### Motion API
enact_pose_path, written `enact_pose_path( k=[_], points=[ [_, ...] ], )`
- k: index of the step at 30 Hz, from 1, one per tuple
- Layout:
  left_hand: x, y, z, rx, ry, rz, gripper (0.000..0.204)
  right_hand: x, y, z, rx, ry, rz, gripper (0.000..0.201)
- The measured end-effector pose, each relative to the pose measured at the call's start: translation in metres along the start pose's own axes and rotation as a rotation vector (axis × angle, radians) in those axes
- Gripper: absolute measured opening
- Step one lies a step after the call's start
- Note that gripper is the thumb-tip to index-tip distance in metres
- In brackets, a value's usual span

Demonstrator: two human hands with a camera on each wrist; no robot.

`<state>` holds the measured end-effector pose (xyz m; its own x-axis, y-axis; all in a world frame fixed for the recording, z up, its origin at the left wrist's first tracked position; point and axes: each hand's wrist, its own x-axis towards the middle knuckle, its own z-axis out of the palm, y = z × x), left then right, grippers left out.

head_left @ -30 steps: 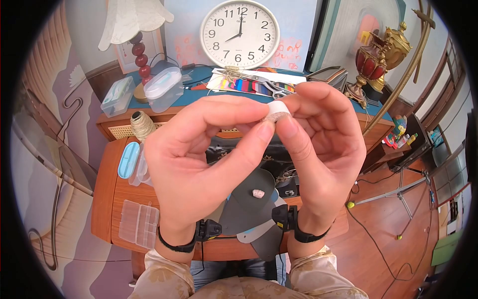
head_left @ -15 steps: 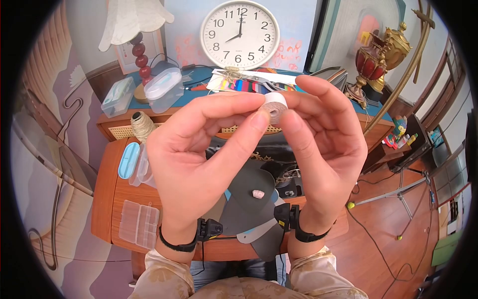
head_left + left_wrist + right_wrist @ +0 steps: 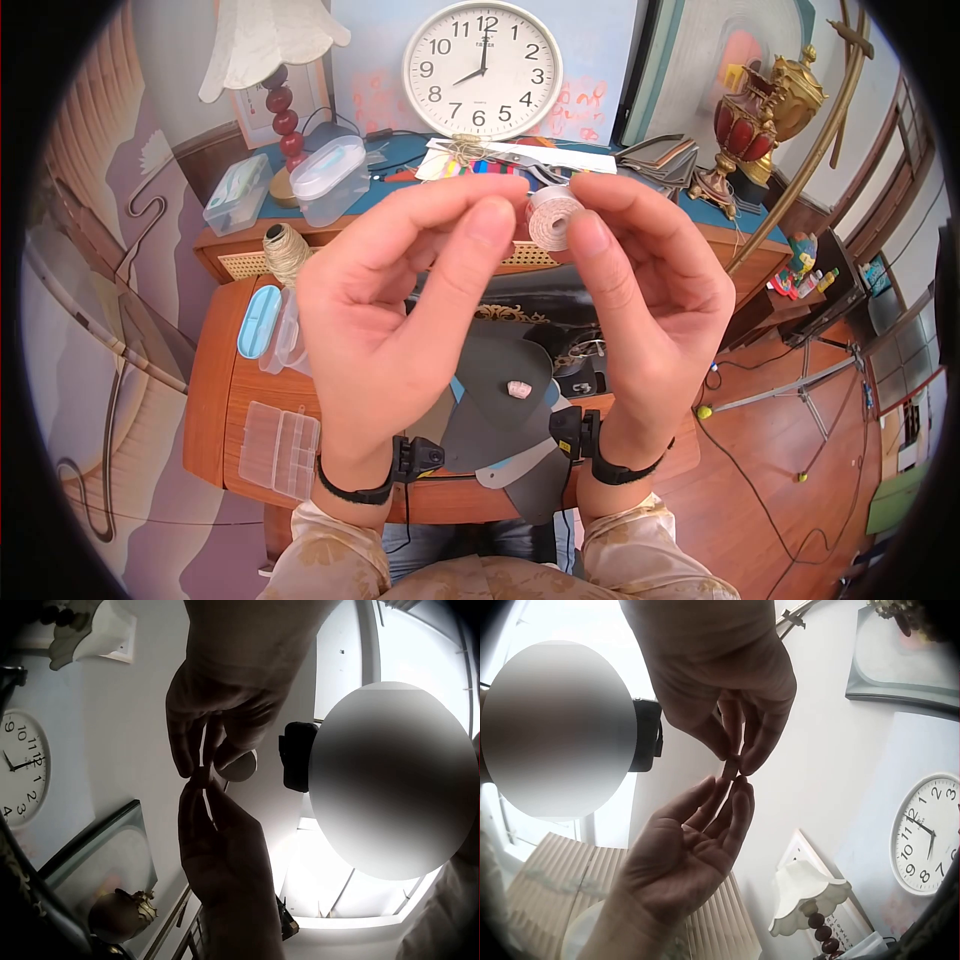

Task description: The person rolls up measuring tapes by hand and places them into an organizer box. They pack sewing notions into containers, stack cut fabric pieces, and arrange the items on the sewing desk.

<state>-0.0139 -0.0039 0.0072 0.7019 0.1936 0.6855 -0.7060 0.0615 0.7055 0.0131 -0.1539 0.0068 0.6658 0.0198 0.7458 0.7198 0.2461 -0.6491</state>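
A small rolled strip [image 3: 551, 219], pale with a speckled pinkish coiled face, is held up between the hands in the head view. The right hand [image 3: 665, 300] pinches its right side between thumb and fingers. At its left, the left hand [image 3: 385, 320] has its thumb raised off the roll and its fingertips beside or against the edge. The right wrist view shows the roll [image 3: 730, 768] in the right hand's fingertips, above the left hand's [image 3: 686, 862] loosely bent fingers. A second small pinkish roll [image 3: 518, 389] lies on dark grey material [image 3: 490, 410].
A black sewing machine [image 3: 500, 300] stands behind the hands on a wooden table [image 3: 215, 400]. Clear plastic boxes [image 3: 280, 449], a thread cone [image 3: 286, 252] and a blue case [image 3: 260, 321] are at the left. Scissors [image 3: 545, 170], lamp and clock [image 3: 483, 70] are farther back.
The roll has turned so its coiled face shows to the head camera. The left thumb has lifted away from it and moved left; the right hand still pinches it.
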Motion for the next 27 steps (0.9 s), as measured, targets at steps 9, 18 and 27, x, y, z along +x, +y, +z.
enact_pose_path(
  k=[9, 18, 27],
  points=[
    [0.001, -0.001, 0.001, 0.003, -0.035, 0.039, 0.026, -0.001, -0.002, 0.000, -0.015, -0.015, 0.008, 0.026],
    [-0.001, 0.001, -0.002, 0.017, -0.042, 0.026, 0.026, 0.000, -0.001, -0.004, -0.044, -0.104, -0.035, 0.027],
    [-0.001, 0.001, 0.000, -0.036, -0.008, -0.008, 0.020, 0.005, 0.001, -0.013, -0.102, -0.245, -0.123, 0.042]
  ],
)
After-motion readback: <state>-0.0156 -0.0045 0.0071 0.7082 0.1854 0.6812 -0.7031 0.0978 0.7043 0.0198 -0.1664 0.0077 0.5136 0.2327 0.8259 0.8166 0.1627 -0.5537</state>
